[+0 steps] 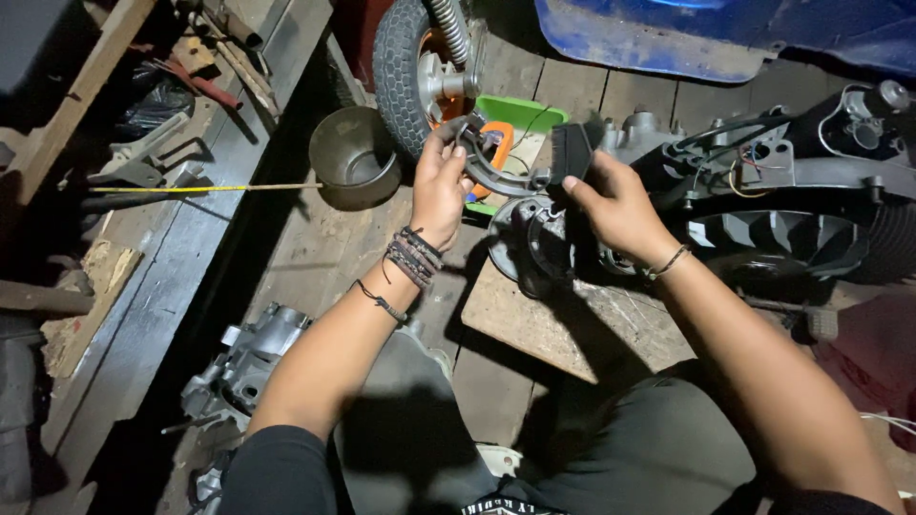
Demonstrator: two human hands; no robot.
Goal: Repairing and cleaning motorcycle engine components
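Brake shoe held between both hands.
The curved brake shoe point(496, 172) is gripped by the left hand point(441, 181) at its left end, while a dark block point(571, 153) is clasped in the right hand point(615, 200) at its right end.

Ahead of you a metal bowl point(355, 157) sits beside a small wheel point(410, 67). A green tray point(520, 113) lies behind, an engine casing point(250, 358) by your knee.

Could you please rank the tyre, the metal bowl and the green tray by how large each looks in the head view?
Largest to smallest, as they look:
1. tyre, though cut off at the top edge
2. metal bowl
3. green tray, partly hidden behind the left hand, so its rank is unsure
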